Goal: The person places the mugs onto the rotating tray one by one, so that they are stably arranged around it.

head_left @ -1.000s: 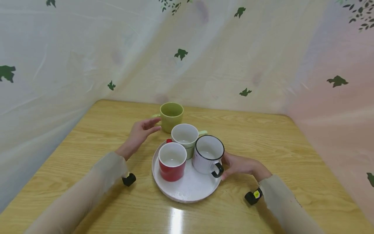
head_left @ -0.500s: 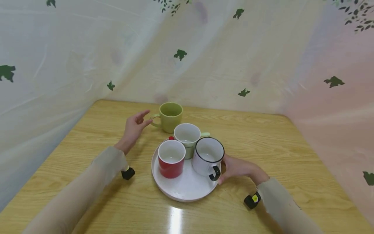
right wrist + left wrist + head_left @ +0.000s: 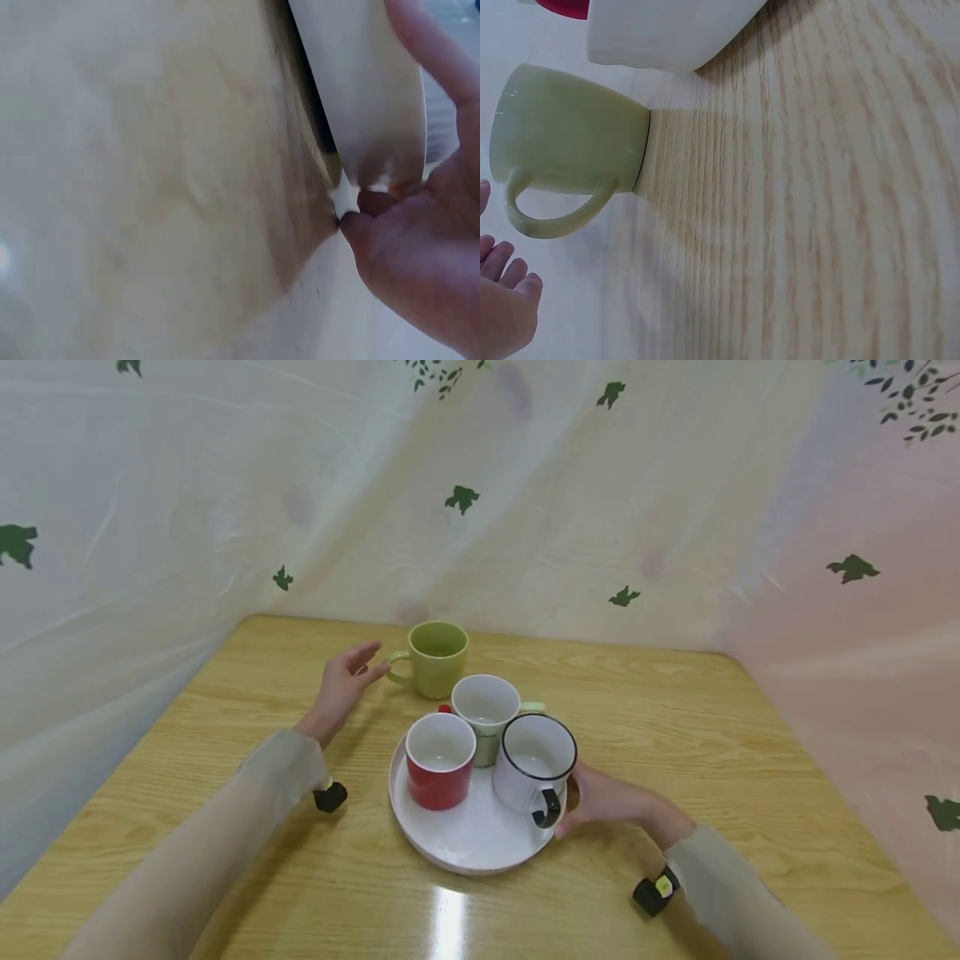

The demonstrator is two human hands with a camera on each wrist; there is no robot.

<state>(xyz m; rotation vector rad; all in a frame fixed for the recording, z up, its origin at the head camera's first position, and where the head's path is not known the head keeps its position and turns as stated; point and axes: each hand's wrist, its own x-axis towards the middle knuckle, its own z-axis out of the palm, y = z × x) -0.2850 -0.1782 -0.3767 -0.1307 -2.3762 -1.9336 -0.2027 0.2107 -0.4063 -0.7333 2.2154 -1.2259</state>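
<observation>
A round white tray [image 3: 480,847] carries a red mug [image 3: 440,787], a pale green mug [image 3: 486,745] and a white enamel mug [image 3: 517,785] with a black rim, all upright. My right hand [image 3: 618,797] grips the tray's right edge beside the enamel mug. In the right wrist view, fingers curl at the tray's [image 3: 375,90] lower edge and the thumb lies along its side. Behind the tray stands an olive-green mug [image 3: 438,672], its handle pointing left. Beside that handle, my left hand [image 3: 341,693] is held with loose fingers, apart from the handle [image 3: 555,225] in the left wrist view.
Everything stands on a light wooden table [image 3: 735,735]. A pale cloth [image 3: 525,552] printed with green leaves hangs behind the table and along its sides. The tray's far edge lies close to the olive-green mug.
The tray has turned clockwise: the red mug went farther back, the pale green mug rightward, the enamel mug slightly nearer. My left hand drew leftward from the olive-green mug; my right stayed at the tray's edge.
</observation>
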